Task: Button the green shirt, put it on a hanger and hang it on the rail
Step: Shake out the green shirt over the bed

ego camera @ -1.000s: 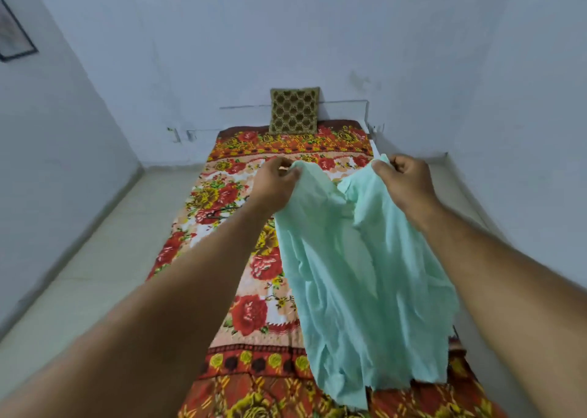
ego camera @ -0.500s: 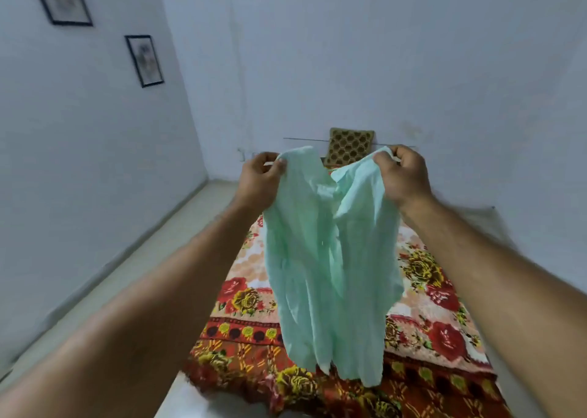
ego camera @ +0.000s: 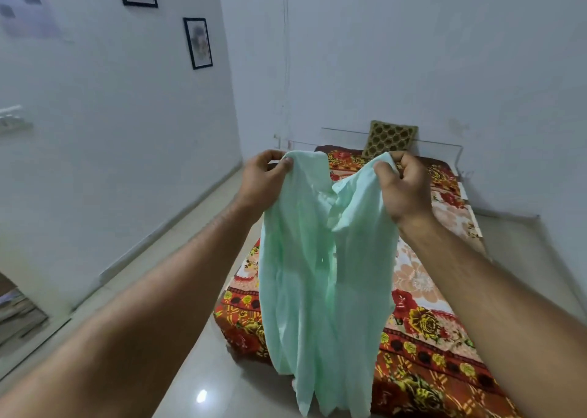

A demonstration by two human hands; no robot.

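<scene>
The task looks to be at its very start. The green shirt (ego camera: 324,274) is held up in the air in front of the person, over the near corner of the bed (ego camera: 422,290) and the tiled floor (ego camera: 203,370). Its hem hangs free and touches neither, as far as I can tell. The left hand (ego camera: 263,179) pinches the cloth at one top corner, thumb pressed against curled fingers with fabric between. The right hand (ego camera: 403,189) grasps the other top corner, fingers curled round a bunch of cloth. Between the two hands the top edge dips in a deep V, and the fabric below falls in long loose folds. The front therefore reads as open rather than fastened (no closed row of buttons shows anywhere, though the folds hide much of the placket).

Judged from this, nothing is done yet. Buttoning is to come, and for that the shirt would most likely need to be laid flat on the bed or turned so that both front edges can be found. After that come the hanger and the rail, and neither is in view here. The only other things in sight are a patterned cushion (ego camera: 390,139) at the head of the bed and two framed pictures (ego camera: 197,43) on the left wall.
</scene>
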